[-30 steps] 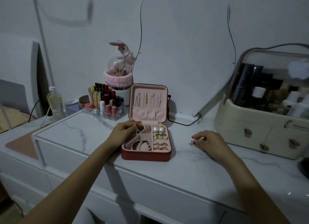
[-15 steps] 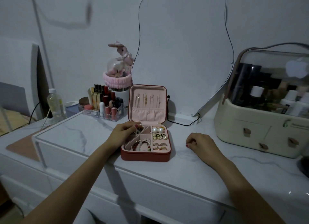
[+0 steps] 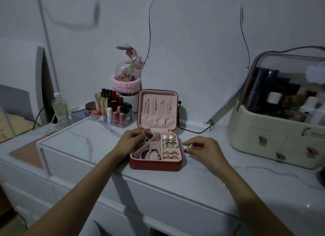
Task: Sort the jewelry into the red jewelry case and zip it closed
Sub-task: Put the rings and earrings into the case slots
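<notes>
The red jewelry case (image 3: 155,165) lies open on the white marble dresser top (image 3: 84,139), its pink lid upright with several necklaces hanging inside. Pearl earrings (image 3: 168,137), gold studs and rings fill the right compartments, and bead bracelets (image 3: 151,152) lie in the front left one. My left hand (image 3: 134,139) rests on the case's back left compartment, fingers curled over beaded jewelry there. My right hand (image 3: 202,147) hovers just right of the case, pinching a small ring (image 3: 189,145) between thumb and fingertips.
A clear organiser of lipsticks and bottles (image 3: 112,110) stands behind the case on the left, beside a plastic bottle (image 3: 60,109). A curvy mirror (image 3: 195,59) leans on the wall. A cream cosmetics box (image 3: 274,130) with drawers sits at the right.
My right hand picked a small ring off the dresser top and carried it left to the case's right edge. My left hand stayed on the back left compartment.
</notes>
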